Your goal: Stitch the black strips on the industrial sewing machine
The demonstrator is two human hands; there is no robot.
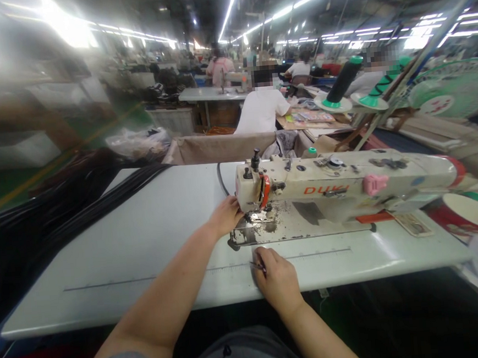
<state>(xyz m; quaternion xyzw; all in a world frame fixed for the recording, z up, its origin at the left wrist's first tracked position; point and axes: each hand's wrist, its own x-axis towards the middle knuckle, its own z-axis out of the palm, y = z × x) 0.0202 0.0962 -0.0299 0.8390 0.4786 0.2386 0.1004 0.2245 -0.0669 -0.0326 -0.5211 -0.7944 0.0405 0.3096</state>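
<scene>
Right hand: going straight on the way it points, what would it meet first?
Likely the front edge of the machine bed, just ahead of the right hand; exact depth is unclear.

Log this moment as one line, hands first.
left hand: at needle end of sewing machine | right hand: holding small tool over pale table | black strips: across table's left side

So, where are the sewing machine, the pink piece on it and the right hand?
Sewing machine (pixel 325 176): head view, its horizontal arm.
Pink piece (pixel 375 184): head view, its front.
Right hand (pixel 279 279): head view, its back.
</scene>
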